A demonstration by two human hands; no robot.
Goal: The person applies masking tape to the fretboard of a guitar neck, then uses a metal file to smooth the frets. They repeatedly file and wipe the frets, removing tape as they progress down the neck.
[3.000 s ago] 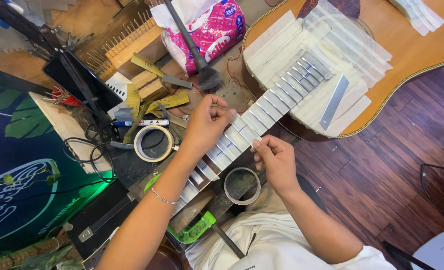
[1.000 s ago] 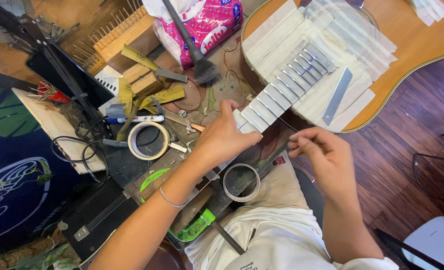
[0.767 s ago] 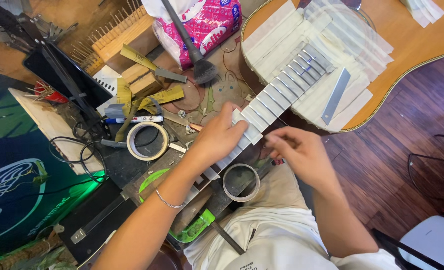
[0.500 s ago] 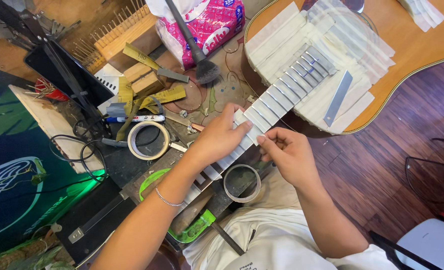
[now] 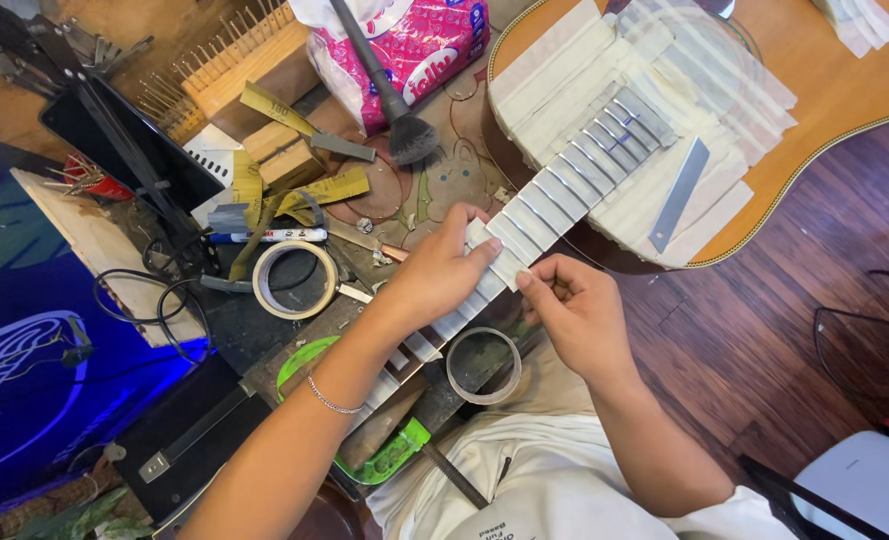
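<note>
A guitar lies across the bench, its wooden body (image 5: 815, 90) at the upper right and its neck (image 5: 555, 195) running down to the left, with strips of pale masking tape between the frets. My left hand (image 5: 440, 275) lies flat on the neck, fingers pressing the taped fretboard. My right hand (image 5: 575, 310) is just to its right, with thumb and fingertips pinched at the edge of a tape strip on the neck's near side. A roll of tape (image 5: 483, 365) sits just below my hands.
A metal ruler (image 5: 680, 195) lies on the taped guitar top. On the cluttered bench are a second tape roll (image 5: 295, 280), a brush (image 5: 390, 100), a pink tissue pack (image 5: 415, 50), sandpaper strips, wood blocks, a marker and a green tool (image 5: 385, 455). Dark wood floor lies to the right.
My right hand lifted away from the neck to the right, then came back to the neck's near edge beside my left hand. The left hand stayed pressed on the fretboard.
</note>
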